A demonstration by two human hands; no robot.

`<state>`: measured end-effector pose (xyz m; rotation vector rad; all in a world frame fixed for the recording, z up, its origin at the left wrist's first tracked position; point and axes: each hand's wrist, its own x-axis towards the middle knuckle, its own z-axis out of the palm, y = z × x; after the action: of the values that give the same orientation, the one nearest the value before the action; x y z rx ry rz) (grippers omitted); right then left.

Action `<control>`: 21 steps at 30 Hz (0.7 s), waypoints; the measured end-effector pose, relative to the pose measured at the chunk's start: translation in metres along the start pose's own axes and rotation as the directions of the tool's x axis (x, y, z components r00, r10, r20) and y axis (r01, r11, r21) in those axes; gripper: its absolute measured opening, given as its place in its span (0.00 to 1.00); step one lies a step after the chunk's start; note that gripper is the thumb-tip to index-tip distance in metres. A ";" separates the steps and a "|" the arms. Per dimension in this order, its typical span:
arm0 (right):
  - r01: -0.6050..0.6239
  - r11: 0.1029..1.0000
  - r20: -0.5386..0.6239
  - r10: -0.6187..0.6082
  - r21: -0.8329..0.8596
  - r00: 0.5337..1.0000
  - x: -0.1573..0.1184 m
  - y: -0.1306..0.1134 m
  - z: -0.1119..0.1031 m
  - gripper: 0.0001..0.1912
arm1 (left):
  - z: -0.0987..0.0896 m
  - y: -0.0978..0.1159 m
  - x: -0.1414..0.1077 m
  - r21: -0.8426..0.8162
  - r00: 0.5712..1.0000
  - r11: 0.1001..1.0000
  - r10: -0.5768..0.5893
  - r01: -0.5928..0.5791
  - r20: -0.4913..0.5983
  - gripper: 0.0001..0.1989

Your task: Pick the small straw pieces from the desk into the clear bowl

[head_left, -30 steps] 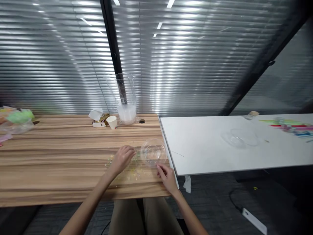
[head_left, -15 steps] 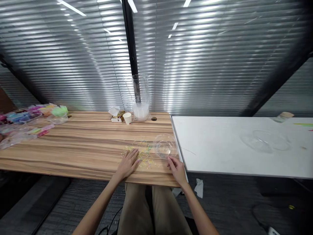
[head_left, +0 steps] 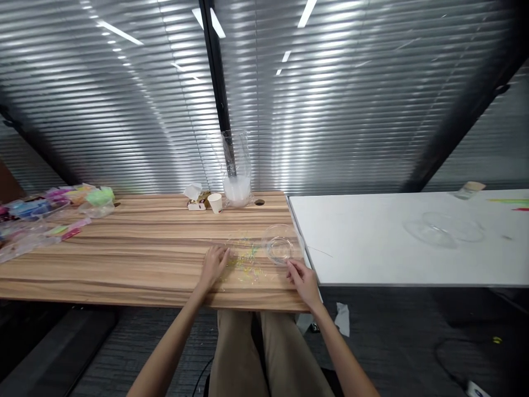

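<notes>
Small yellow and green translucent bits [head_left: 247, 264] lie scattered on the wood-grain table in front of me. At their left edge rests my left hand [head_left: 215, 267], its fingers loosely bent and apart, with nothing visible in them. To the right of the bits sits a clear round plastic bowl [head_left: 282, 242], close to the table's right edge. My right hand [head_left: 302, 279] pinches the near rim of this bowl between thumb and fingers. Whether any bits lie inside the bowl is hard to make out.
Behind stand a tissue box [head_left: 197, 200], a paper cup [head_left: 215, 202] and a clear bag with white contents [head_left: 237, 190]. Colourful packets [head_left: 61, 207] crowd the far left. On the adjoining white table [head_left: 359, 231] are clear plastic pieces [head_left: 450, 227] and a cork-topped jar [head_left: 469, 189].
My left hand has gone from lying flat on the bits to resting at their left side with bent fingers. The right hand stays at the bowl's rim. The view has shifted slightly.
</notes>
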<state>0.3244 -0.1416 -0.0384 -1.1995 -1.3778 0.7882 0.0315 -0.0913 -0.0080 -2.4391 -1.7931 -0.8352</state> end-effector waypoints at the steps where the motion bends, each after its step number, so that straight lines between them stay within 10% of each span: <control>1: -0.004 1.000 -0.007 0.004 0.000 1.000 0.000 0.000 0.000 0.26 | 0.000 -0.001 0.005 0.009 1.000 1.000 -0.007 0.007 0.009 0.16; 21: 0.053 0.997 0.013 -0.053 -0.048 0.999 -0.002 -0.009 0.002 0.25 | 0.017 0.016 0.034 0.056 0.987 0.995 -0.094 0.087 0.127 0.07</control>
<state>0.3205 -0.1459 -0.0306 -1.1922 -1.4398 0.7297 0.0596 -0.0614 -0.0033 -2.4502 -1.9556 -0.6404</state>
